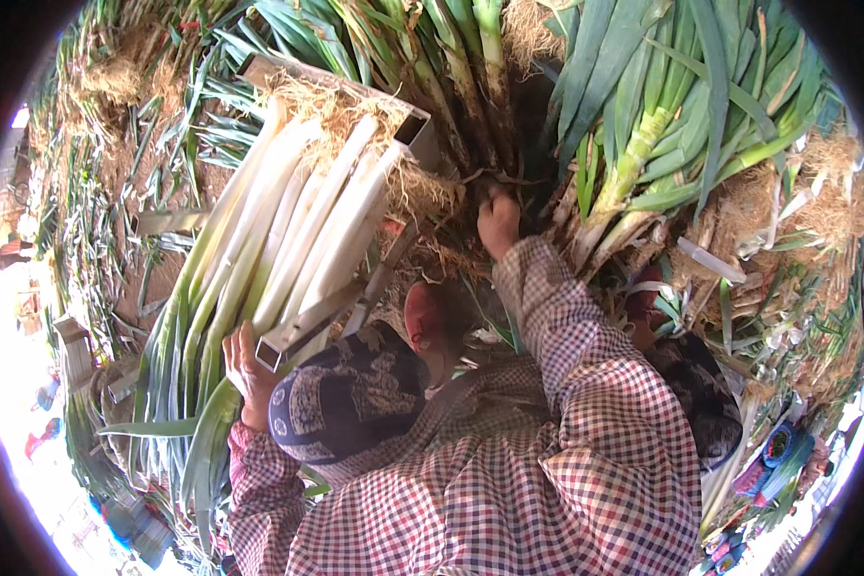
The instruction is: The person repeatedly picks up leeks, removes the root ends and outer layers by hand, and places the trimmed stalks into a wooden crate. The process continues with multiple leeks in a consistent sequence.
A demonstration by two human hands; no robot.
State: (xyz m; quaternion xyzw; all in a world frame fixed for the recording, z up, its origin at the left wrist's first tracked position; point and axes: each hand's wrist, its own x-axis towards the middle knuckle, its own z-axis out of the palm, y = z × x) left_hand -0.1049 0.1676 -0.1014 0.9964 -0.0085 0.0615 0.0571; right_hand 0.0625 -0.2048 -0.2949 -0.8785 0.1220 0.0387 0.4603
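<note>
Trimmed leeks, with long white shanks and green leaves, lie side by side across a metal frame of square tubes, their pale roots at its upper tube. My left hand rests beside the lower tube's end, fingers extended against the leeks. My right hand reaches into shadow at the base of untrimmed leeks with brown, soiled shanks. Its fingers are curled and partly hidden, so whether they grip a stalk cannot be told. Another bunch of leeks leans at the right of this hand.
Loose leaves and roots litter the soil at left. A red shoe is below my right hand, between my dark patterned knees. A pale strip lies over the roots at right. More leeks are heaped around the frame.
</note>
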